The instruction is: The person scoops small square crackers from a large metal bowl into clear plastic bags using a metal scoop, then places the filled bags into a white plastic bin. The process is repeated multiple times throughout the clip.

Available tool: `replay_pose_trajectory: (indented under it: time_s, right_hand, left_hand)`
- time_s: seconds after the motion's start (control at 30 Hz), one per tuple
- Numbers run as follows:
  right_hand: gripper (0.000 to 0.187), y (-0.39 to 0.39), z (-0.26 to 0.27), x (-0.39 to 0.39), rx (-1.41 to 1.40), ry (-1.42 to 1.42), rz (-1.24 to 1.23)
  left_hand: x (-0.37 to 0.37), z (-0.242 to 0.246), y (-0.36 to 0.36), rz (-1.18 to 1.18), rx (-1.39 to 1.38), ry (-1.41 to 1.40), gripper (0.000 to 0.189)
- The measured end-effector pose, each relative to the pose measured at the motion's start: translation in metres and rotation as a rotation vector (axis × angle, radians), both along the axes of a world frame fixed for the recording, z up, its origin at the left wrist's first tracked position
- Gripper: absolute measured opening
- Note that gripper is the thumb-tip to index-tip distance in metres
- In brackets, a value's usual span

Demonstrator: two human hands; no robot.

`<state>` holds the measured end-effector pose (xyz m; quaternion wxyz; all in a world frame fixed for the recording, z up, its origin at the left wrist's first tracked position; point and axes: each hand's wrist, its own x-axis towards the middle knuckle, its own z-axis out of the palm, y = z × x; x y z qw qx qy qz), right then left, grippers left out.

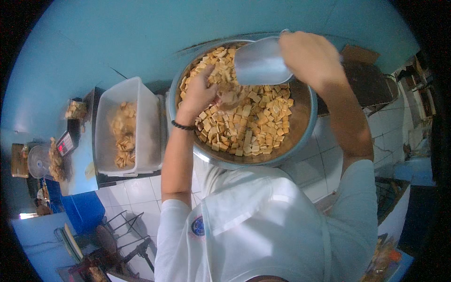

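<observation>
A wide metal bowl (306, 135) filled with small, square, yellow-brown snack pieces (269, 121) stands in front of me. My right hand (310, 58) grips the handle of a metal scoop (262, 63), held over the far right part of the bowl and tilted towards my left hand. Above the pieces, my left hand (200, 91) holds what appears to be a clear plastic bag (229, 98) below the scoop's mouth. Blur hides the bag's outline and how much is in it. Whether the scoop holds any pieces cannot be seen.
Left of the bowl, a translucent plastic bin (149, 141) contains bagged pieces. Beyond it, a device with a red-lit display (65, 143) rests near a table. A blue wall (148, 35) rises behind the bowl. A blue container (82, 211) and metal frame (127, 225) stand lower left.
</observation>
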<state>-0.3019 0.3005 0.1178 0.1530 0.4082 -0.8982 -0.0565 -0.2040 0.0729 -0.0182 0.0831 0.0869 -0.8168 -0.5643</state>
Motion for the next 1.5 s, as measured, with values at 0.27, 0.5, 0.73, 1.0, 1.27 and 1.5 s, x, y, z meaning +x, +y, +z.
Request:
replay_pose_trajectory:
  time_s: [0.27,0.5,0.73,1.0,1.27,1.5]
  right_hand:
    - [0.03,0.04,-0.101,-0.045,0.061,-0.252,-0.359]
    - [0.035,0.098,-0.279,-0.073,0.473,-0.174,-0.186]
    - [0.043,0.102,-0.307,-0.05,0.458,-0.372,-0.072]
    - [0.047,0.078,-0.367,0.01,0.138,-0.978,-0.047]
    - [0.048,0.05,-0.439,0.027,-0.148,-1.425,0.03]
    - [0.043,0.041,-0.338,0.007,-0.171,-1.448,-0.122]
  left_hand:
    - [0.026,0.036,-0.033,0.124,0.232,0.039,0.054]
    - [0.081,0.058,-0.051,0.211,0.194,0.29,0.057]
    - [0.114,0.039,-0.036,0.269,0.161,0.184,0.06]
    - [0.14,0.026,-0.027,0.285,0.196,0.133,0.059]
    - [0.143,0.031,-0.022,0.237,0.295,0.111,0.065]
    - [0.15,0.025,-0.043,0.27,0.23,0.112,0.062]
